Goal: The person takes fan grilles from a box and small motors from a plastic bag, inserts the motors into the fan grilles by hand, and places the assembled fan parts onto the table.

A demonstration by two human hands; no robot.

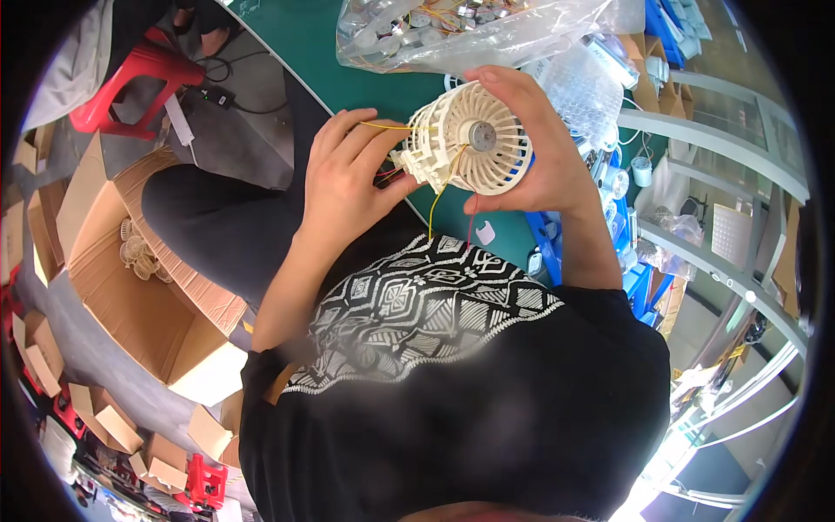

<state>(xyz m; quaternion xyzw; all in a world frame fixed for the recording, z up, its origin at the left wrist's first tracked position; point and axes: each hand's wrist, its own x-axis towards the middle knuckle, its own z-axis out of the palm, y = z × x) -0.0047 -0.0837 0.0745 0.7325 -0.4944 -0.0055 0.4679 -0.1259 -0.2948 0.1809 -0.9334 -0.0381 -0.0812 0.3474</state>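
Note:
A cream plastic fan housing (497, 162) with a round slatted grille and a silver motor (482, 136) at its centre is held up over the green table's edge. My right hand (544, 143) wraps round the grille's outer side, thumb and fingers apart across it. On the other side, my left hand (348, 174) has its fingers at the narrower end of the housing, where a yellow wire (383, 125) runs across the fingertips. Yellow and red wires hang from the housing toward the black patterned shirt (417, 300).
Clear bags of motors (417, 35) lie on the green table (383, 91). Blue trays with parts and bubble wrap (583, 96) stand at the right. An open cardboard box (143, 300) holds cream fan parts; a red stool (135, 91) is behind it. A small white piece (485, 232) lies nearby.

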